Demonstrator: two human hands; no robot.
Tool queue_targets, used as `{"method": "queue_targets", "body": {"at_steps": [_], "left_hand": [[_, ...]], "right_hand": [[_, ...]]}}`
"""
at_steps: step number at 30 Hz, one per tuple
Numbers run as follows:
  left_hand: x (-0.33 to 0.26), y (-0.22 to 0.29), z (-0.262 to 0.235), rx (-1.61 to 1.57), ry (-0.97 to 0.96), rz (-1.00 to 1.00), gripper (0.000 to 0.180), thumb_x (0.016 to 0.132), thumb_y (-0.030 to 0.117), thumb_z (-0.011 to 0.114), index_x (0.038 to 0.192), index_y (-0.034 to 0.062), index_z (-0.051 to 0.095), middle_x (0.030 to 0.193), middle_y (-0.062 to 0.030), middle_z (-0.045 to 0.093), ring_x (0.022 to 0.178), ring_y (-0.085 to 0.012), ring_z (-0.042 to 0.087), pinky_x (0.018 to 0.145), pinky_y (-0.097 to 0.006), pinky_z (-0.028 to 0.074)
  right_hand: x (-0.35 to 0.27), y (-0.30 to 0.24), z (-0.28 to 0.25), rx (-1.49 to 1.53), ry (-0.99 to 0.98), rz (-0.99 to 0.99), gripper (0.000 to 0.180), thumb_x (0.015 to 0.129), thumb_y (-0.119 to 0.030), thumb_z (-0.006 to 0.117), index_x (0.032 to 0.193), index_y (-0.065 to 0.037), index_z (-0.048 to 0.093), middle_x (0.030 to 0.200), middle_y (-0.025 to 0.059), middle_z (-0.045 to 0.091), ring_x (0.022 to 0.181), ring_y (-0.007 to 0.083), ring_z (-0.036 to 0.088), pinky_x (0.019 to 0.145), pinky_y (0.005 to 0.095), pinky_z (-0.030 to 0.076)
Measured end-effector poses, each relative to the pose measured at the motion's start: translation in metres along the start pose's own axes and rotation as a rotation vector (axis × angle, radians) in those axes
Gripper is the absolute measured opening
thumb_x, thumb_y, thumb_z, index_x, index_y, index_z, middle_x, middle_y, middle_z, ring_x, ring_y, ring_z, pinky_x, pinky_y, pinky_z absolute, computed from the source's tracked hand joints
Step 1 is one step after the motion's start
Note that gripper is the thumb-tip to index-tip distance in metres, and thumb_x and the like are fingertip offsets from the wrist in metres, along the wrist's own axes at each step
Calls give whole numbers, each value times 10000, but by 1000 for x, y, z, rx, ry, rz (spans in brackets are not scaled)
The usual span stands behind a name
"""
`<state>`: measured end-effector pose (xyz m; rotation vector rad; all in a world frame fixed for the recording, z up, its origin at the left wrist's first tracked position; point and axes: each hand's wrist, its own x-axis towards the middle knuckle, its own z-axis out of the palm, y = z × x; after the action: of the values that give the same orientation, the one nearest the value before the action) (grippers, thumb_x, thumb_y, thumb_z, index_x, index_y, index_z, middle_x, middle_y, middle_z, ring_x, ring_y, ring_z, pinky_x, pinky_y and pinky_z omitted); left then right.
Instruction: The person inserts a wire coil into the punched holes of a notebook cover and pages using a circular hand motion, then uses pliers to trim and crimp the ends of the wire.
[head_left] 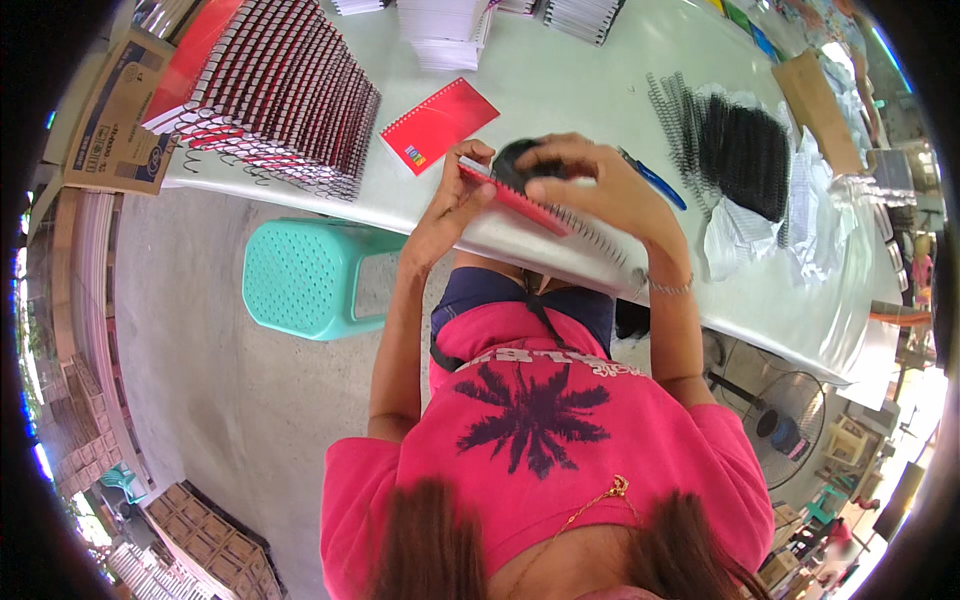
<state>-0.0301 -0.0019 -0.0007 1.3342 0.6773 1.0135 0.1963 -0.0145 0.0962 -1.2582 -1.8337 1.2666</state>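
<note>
Left: stacked red notebooks (pixel 290 95) on counter (pixel 560 80), teal stool (pixel 300 280) below. Centre: left hand (pixel 455 195) pinching red notebook (pixel 530 205) at counter edge; right hand (pixel 600 185) closed over its black coil (pixel 515 160). Probably light, floppy; best held by spine. Right: loose coils (pixel 730 145).

What I saw was a small notebook-binding workshop, half open to the outside. A long white worktable (pixel 560 80) crossed the view from 10 to 3 o'clock. At 11 o'clock a big row of finished red spiral notebooks (pixel 285 95) lay on it, at 2 o'clock a heap of black binding coils (pixel 735 150), and at 12 o'clock stacks of white paper (pixel 440 30). Cardboard boxes (pixel 120 110) stood at 10 o'clock, a turquoise plastic stool (pixel 300 280) on the concrete floor (pixel 200 400).
</note>
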Motion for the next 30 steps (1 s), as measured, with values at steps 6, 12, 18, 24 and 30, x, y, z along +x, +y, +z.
{"method": "queue_targets", "body": {"at_steps": [6, 12, 18, 24, 30], "left_hand": [[1, 7, 5, -16, 18, 24, 358, 983, 89, 537, 1299, 79, 368, 1222, -54, 401, 1166, -144, 389, 1043, -283, 297], [0, 11, 8, 31, 52, -103, 269, 1011, 109, 501, 1257, 108, 393, 1073, -20, 418, 976, -106, 402, 902, -258, 356], [1, 1, 8, -15, 69, -59, 243, 1024, 122, 489, 1249, 122, 397, 982, 5, 416, 870, -86, 396, 790, -219, 365], [1, 2, 10, -28, 76, -47, 235, 1021, 110, 492, 1235, 128, 396, 959, 8, 411, 861, -84, 380, 794, -221, 354], [2, 9, 15, 12, 77, -13, 230, 1014, 93, 489, 1222, 124, 394, 958, 6, 402, 872, -91, 374, 824, -229, 345]], "right_hand": [[17, 18, -1, 45, 94, 202, 438, 771, -398, 815, 1073, -89, 743, 1256, 168, 580, 1061, 265, 577, 878, 346, 464], [-16, -20, 18, -580, 547, -336, 398, 726, -331, 816, 1054, -125, 722, 1399, 159, 485, 1089, 300, 542, 937, 403, 441], [-38, -13, 38, -1054, 232, -541, 384, 662, -253, 830, 992, -119, 687, 1427, 146, 462, 1162, 318, 516, 1010, 449, 396], [-27, -19, 8, -334, 169, -338, 356, 743, -261, 823, 1058, -128, 724, 1372, 149, 513, 1171, 286, 543, 997, 380, 424], [12, 6, -28, 516, -103, 116, 443, 891, -371, 721, 1140, -6, 707, 1092, 73, 666, 1024, 150, 593, 936, 292, 455]]}}
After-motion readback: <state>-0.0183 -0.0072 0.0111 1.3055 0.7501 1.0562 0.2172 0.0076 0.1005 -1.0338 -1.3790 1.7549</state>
